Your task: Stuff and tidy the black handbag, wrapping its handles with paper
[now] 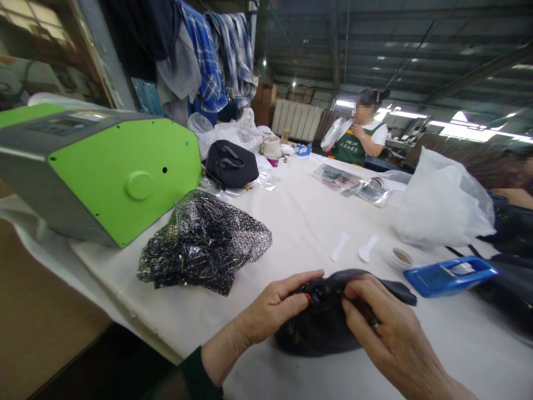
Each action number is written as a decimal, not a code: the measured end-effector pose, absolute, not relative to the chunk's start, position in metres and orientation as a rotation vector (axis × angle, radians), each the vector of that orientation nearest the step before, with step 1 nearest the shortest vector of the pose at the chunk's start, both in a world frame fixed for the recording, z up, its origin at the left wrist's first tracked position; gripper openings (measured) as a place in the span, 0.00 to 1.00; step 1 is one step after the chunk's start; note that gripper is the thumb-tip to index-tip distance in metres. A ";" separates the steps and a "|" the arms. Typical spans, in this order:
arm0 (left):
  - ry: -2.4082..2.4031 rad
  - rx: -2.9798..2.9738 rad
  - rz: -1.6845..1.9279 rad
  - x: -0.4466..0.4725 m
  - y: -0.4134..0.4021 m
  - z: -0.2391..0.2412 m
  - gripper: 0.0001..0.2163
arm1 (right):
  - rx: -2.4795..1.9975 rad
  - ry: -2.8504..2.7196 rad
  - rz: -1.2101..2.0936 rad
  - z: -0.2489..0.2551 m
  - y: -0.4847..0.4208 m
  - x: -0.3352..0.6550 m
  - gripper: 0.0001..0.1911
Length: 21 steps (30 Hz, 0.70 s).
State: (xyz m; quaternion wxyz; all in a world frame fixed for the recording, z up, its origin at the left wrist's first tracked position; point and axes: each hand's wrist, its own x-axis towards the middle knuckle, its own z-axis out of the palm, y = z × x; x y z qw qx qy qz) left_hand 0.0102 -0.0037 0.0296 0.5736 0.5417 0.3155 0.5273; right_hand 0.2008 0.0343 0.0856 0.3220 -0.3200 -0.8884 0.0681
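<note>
**Both hands on the dark cap at the near edge of the table**

I have both hands closed on a soft, dark grey fabric cap (pixel 320 328) that lies on the white cloth-covered table (pixel 300 233) just in front of me. My left hand (pixel 270 308) pinches its upper edge between thumb and fingers, the fingers curled most of the way shut. My right hand (pixel 389 333) grips the same edge from the other side, fingers folded over the fabric, a ring showing. The cap is bunched and folded at the top where I hold it, its lower part resting flat on the table.

By my judgement the handling is mid-way: the cap is neither laid out smooth nor bagged, and the edge is only gathered between my fingertips.

To the left lies a crinkled, glossy pile of black-and-white patterned plastic wrapping (pixel 204 241), shiny and creased. Behind it stands a bright green, smooth-sided machine with a grey top (pixel 120 172). On my right is a shallow blue plastic tray (pixel 449 275), a puffy translucent white plastic bag (pixel 441 203), and two small white paper strips (pixel 353 247) near a round tape roll (pixel 400 256). A person in a green apron (pixel 360 141) works at the far end.
</note>
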 end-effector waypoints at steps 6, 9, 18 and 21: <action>0.999 1.396 1.238 0.018 -0.002 0.051 0.18 | -0.818 -2.311 0.068 0.077 0.036 0.208 0.06; 1.041 1.315 1.099 0.021 0.006 0.065 0.16 | -0.815 -2.335 0.103 0.076 0.035 0.211 0.06; 1.219 0.981 1.111 0.048 0.027 0.076 0.12 | -0.870 -2.289 0.139 0.080 0.038 0.200 0.06; 1.051 0.900 1.076 0.038 0.022 0.074 0.14 | -0.891 -2.265 0.154 0.082 0.038 0.200 0.07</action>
